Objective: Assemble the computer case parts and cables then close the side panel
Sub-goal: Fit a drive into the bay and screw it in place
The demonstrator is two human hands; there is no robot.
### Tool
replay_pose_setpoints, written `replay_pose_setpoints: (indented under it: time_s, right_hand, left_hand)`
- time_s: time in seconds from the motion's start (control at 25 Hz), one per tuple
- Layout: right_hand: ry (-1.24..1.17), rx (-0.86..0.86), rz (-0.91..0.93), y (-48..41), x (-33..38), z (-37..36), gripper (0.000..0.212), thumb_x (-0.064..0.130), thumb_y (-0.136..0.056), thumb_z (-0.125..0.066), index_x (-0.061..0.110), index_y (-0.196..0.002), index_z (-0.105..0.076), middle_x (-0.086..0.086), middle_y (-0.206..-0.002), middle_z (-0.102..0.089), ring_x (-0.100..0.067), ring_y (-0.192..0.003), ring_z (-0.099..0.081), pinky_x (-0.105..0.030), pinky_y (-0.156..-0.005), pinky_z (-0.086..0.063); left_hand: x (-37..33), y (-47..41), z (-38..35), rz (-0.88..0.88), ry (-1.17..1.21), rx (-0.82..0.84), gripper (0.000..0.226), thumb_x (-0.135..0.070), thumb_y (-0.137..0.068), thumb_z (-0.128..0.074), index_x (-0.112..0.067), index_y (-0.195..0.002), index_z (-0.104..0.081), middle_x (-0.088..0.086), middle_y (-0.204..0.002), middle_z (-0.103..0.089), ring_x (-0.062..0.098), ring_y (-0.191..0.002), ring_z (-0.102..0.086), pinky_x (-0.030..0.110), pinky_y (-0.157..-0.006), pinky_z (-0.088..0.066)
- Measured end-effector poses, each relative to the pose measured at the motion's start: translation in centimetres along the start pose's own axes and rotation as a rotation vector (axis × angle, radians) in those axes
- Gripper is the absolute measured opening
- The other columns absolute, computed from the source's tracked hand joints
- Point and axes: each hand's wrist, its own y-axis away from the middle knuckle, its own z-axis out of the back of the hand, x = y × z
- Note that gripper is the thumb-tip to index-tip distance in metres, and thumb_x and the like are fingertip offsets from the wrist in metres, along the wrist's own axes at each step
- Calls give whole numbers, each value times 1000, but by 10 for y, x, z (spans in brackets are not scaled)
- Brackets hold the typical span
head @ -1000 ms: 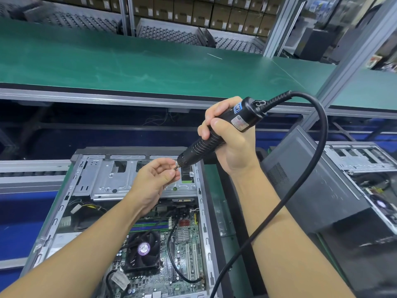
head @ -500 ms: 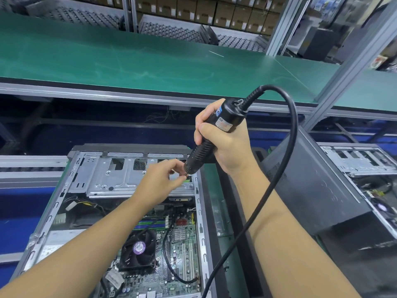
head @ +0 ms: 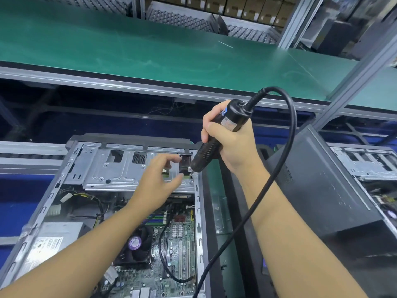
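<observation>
Green-matted bench (head: pixel 150 50) behind; open grey steel computer case (head: pixel 53 190) lies below its near edge.
Right hand (head: pixel 234 145) wraps the black corded electric screwdriver (head: pixel 206 153), bit at the silver drive cage (head: pixel 120 171)'s right edge; left hand (head: pixel 159 183) hovers beside, fingers loosely spread, empty. A tilted bit could skid off into the case. Tool label unreadable.

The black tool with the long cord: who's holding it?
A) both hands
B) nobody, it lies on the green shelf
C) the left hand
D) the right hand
D: the right hand grips the black screwdriver, tip down at the open computer case; the left hand hovers open beside the tip.
</observation>
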Motion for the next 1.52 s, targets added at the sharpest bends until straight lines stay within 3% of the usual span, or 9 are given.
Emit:
replay_pose_setpoints:
  time_s: [0.08, 0.16, 0.24, 0.32, 0.48, 0.68, 0.8, 1.08, 1.52]
  right_hand:
    - [-5, 4, 2, -1, 0, 2, 23, -2, -76, -62, 21, -77, -63, -11, -71, -61, -29, -60, -55, -41, -67, -51]
    - [-12, 2, -8, -2, -1, 3, 24, -4, -77, -61, 20, -77, -63, -11, -73, -61, -29, -60, -55, -41, -67, -51]
    - [-13, -3, -21, -1, -4, 2, 24, -6, -78, -60, 18, -79, -62, -11, -75, -61, -29, -60, -55, -40, -67, -51]
    - [-18, 0, -37, 1, -6, 0, 24, -6, -78, -60, 18, -78, -62, -11, -76, -61, -30, -60, -54, -40, -68, -51]
    - [-2, 13, -46, 4, -10, -3, 21, -7, -78, -60, 14, -80, -61, -10, -75, -61, -30, -61, -54, -41, -68, -52]
    - [12, 5, -57, 4, -12, -1, 22, -6, -79, -60, 15, -80, -61, -9, -76, -62, -30, -62, -55, -42, -68, -53]
    - [34, -2, -64, 3, -14, 1, 17, -7, -79, -60, 10, -82, -59, -9, -76, -61, -31, -62, -54, -43, -69, -53]
    - [39, 10, -59, 2, -17, -1, 21, -6, -79, -60, 15, -80, -61, -11, -74, -61, -31, -61, -54, -41, -68, -53]
    - [21, -31, -50, 0, -20, -1, 23, -7, -79, -60, 16, -79, -61, -9, -72, -61, -31, -60, -54, -42, -68, -52]
  left_hand:
    - [6, 21, 12, 102, 114, -41, 5, -28, -88, -61, -29, -84, -58, -14, -75, -58, 3, -63, -49, 15, -61, -40]
    - [14, 46, 13, 396, 168, 154, 28, -50, -83, -57, -25, -70, -56, -6, -61, -57, 8, -53, -48, 25, -53, -39]
    - [20, 61, 4, 872, 472, 384, 45, -58, -78, -65, -14, -86, -64, 5, -76, -71, 16, -65, -65, 32, -54, -49]
    - [25, 61, -10, 1070, 863, 342, 65, -47, -77, -74, -1, -118, -55, 18, -111, -70, 26, -97, -71, 36, -77, -58]
    - [22, 39, -41, 1049, 1129, 19, 71, -28, -69, -81, 0, -127, -49, 15, -131, -53, 26, -117, -58, 44, -108, -43]
    - [25, 29, -64, 1067, 1211, -188, 66, -12, -82, -77, 5, -135, -42, 22, -132, -53, 30, -125, -53, 37, -104, -47]
    - [28, 26, -65, 1074, 1223, -194, 38, -6, -84, -74, 4, -114, -54, 22, -114, -64, 30, -113, -62, 31, -89, -53]
    - [33, 26, -67, 1044, 1220, -189, 24, -4, -84, -73, 4, -101, -59, 18, -97, -72, 27, -95, -70, 27, -72, -60]
    - [38, 27, -68, 1014, 1244, -172, 21, -3, -81, -74, 3, -97, -62, 20, -103, -73, 28, -94, -73, 30, -78, -61]
